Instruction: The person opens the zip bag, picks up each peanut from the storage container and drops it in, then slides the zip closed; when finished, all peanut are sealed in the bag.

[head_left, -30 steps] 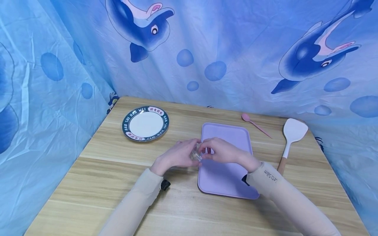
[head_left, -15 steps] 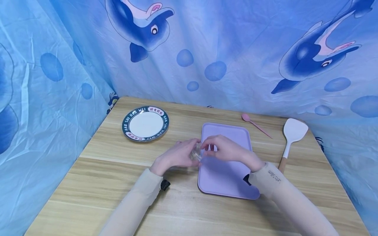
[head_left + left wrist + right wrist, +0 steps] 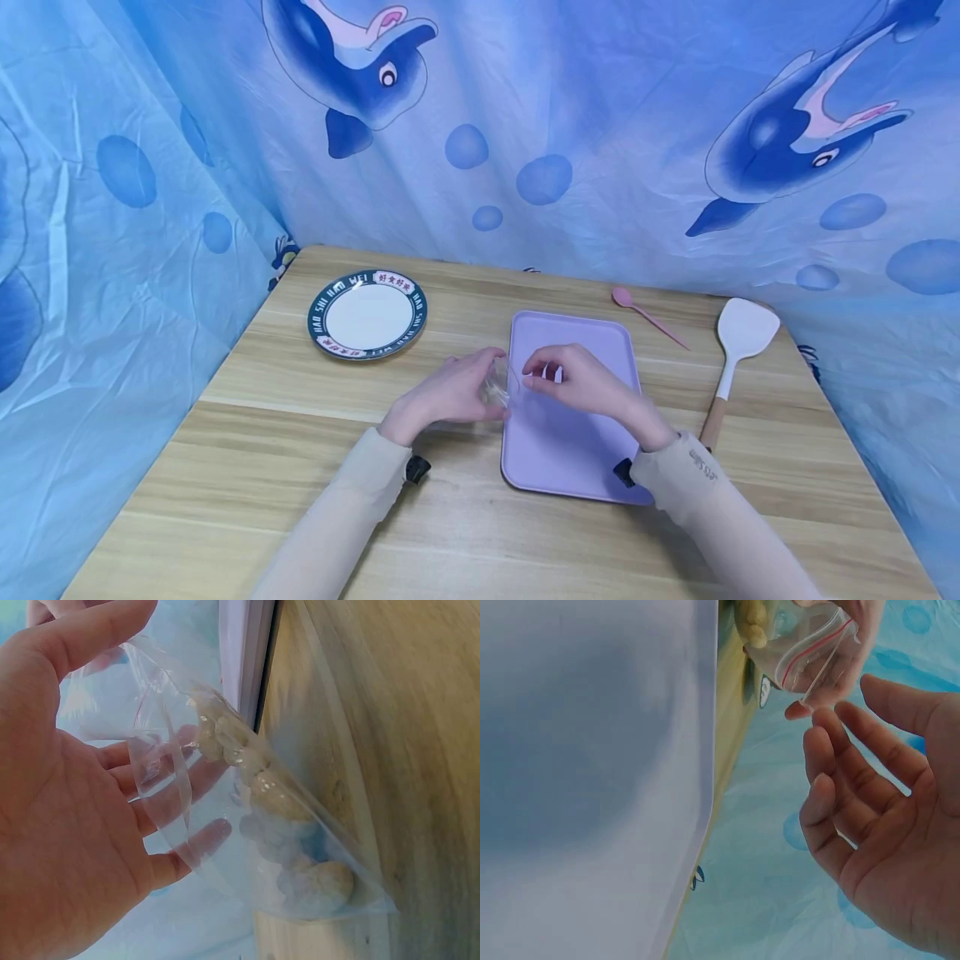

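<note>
In the head view, my left hand (image 3: 450, 393) holds a clear zip bag (image 3: 498, 382) at the left edge of the purple tray (image 3: 577, 450). The left wrist view shows the bag between thumb and fingers, with several lumpy, pale brown pieces (image 3: 277, 795) low inside it; their kind is unclear. A red seal line (image 3: 814, 646) runs near the bag's mouth in the right wrist view. My right hand (image 3: 573, 382) is over the tray, just right of the bag, its fingers loosely bent with nothing between them.
A white plate with a dark green lettered rim (image 3: 313, 323) lies at the back left. Behind the tray's right corner is a pink spoon (image 3: 622, 297). A white spatula (image 3: 742, 333) with a wooden handle lies at the right, by the right forearm. A blue dolphin curtain (image 3: 600, 100) borders the table.
My right hand has drawn off the bag, a little to the right, and its fingers have parted from it. My left hand stays in place with the bag, whose mouth looks wider.
</note>
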The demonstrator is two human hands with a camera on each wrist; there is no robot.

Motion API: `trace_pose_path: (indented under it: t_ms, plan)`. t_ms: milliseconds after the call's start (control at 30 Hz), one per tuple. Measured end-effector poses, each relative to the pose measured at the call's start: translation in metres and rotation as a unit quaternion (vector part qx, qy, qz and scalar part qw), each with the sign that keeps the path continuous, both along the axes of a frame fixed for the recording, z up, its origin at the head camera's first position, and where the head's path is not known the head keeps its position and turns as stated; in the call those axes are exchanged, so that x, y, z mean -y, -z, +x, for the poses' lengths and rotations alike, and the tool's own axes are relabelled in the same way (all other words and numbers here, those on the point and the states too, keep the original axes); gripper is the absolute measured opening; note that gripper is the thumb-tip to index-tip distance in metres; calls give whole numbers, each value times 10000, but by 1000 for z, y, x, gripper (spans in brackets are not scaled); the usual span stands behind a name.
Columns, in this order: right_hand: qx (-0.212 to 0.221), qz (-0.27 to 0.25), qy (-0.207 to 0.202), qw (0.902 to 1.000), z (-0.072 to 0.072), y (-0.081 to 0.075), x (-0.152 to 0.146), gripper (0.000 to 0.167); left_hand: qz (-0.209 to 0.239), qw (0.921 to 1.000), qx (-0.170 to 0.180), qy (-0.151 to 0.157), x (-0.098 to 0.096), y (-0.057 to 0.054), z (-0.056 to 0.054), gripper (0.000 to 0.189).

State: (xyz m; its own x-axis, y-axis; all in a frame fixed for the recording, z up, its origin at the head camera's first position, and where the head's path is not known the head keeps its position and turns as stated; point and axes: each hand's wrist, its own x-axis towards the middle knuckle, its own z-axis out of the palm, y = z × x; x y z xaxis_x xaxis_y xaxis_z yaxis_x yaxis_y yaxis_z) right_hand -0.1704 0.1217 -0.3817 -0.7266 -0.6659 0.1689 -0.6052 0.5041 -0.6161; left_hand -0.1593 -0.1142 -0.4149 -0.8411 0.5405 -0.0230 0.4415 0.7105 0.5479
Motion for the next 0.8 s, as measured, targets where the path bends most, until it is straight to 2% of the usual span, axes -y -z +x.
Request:
trace_pose_path:
  t_ms: [100,300,600,800]
  plan:
    - [-10,-208,250,9995,2,4,0,3,28,10000,10,-37,0,0,0,92]
    - [288,-524,704,9957,8,12,4,9,217,9997,-24,-81,2,-1,-1,94]
    - [594,-559,663,9945,16,20,14,15,249,9987,-253,-360,2,1,-5,89]
    - [897,-426,823,9916,20,25,22,23,53,9971,-540,-529,1,3,-5,88]
